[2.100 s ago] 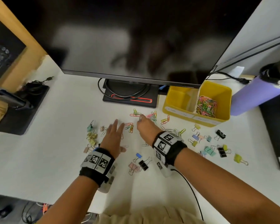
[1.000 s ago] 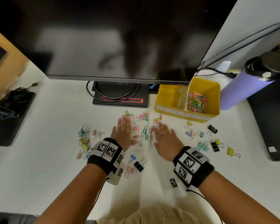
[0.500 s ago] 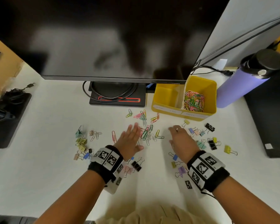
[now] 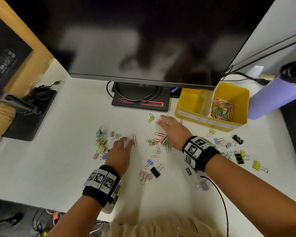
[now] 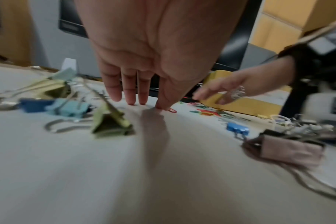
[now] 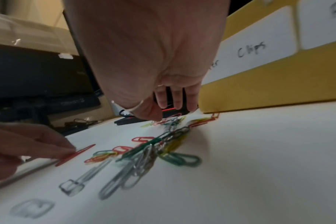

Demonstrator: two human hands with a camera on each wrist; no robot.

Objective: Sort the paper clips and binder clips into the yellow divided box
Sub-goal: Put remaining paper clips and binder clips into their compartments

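Observation:
The yellow divided box [image 4: 191, 115] stands at the back right; its right compartment holds a heap of paper clips [image 4: 221, 108] and the left one looks empty. My left hand [image 4: 126, 141] lies flat, its fingertips [image 5: 160, 106] pressing on the table at a red paper clip [image 4: 134, 140]. My right hand [image 4: 163, 119] reaches forward with straight fingers and touches a pink paper clip [image 4: 158, 120] just left of the box [image 6: 269, 84]. A pile of coloured paper clips [image 4: 161, 141] lies under my right wrist. Binder clips sit in a left cluster [image 4: 101, 144] and a right cluster [image 4: 232, 144].
A monitor [image 4: 143, 40] overhangs the table's back, its stand base [image 4: 140, 98] carrying a looped cable. A purple bottle [image 4: 277, 96] stands right of the box. Black and blue binder clips [image 4: 155, 171] lie between my wrists. A black stand [image 4: 29, 113] is at the left.
My right hand left the binder clips at the right and reached forward-left to the paper clips by the box. My left hand slid left to the red paper clip.

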